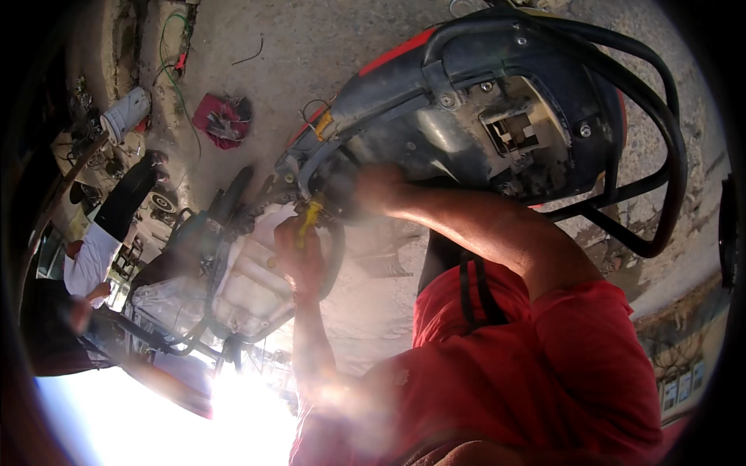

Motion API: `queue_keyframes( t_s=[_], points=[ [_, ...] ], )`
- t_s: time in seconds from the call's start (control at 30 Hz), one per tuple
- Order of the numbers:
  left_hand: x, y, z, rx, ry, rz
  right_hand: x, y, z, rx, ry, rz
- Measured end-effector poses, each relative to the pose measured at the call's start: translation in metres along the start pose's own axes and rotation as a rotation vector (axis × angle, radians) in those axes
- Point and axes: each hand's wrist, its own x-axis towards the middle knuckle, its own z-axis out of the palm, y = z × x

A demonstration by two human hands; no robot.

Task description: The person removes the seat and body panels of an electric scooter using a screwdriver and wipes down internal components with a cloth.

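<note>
A motorcycle's dark body with its seat off, edged in red, stretches across the upper middle, showing the rear fairing (388, 85). My left hand (299, 252) is closed around a slim yellow tool (311, 213), which points up toward the front end of that opened body. Its exact kind does not show. My right hand (378, 189) reaches over the inner edge of the body, close to the yellow tool. Blur and shade hide its fingers, so I cannot make out what they hold. Beside my left hand lies the dusty pale fuel tank area (249, 283).
A black tubular grab rail (664, 155) curves out at the right. On the ground lie a dark red bag (223, 120) and a green cord (180, 101). A white bucket (127, 113) stands at the left, near a person in a white shirt (92, 260). Sun glare washes out the lower left.
</note>
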Motion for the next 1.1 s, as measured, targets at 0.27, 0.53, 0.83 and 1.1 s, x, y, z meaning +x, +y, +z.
queue_keyframes(
  t_s=[0.27,0.53,0.83,1.1],
  points=[
    [-0.001,-0.005,0.002,0.003,0.004,0.026,0.001,0.002,0.0,0.018,-0.026,-0.014],
    [-0.003,-0.006,0.004,-0.02,0.02,0.014,-0.004,-0.002,-0.006,0.004,-0.031,-0.002],
    [-0.001,-0.002,0.005,-0.014,0.074,-0.003,-0.003,-0.002,-0.009,0.0,-0.06,-0.001],
    [-0.003,-0.003,0.004,-0.021,0.064,0.002,-0.006,0.0,-0.01,0.043,-0.023,-0.019]
  ],
)
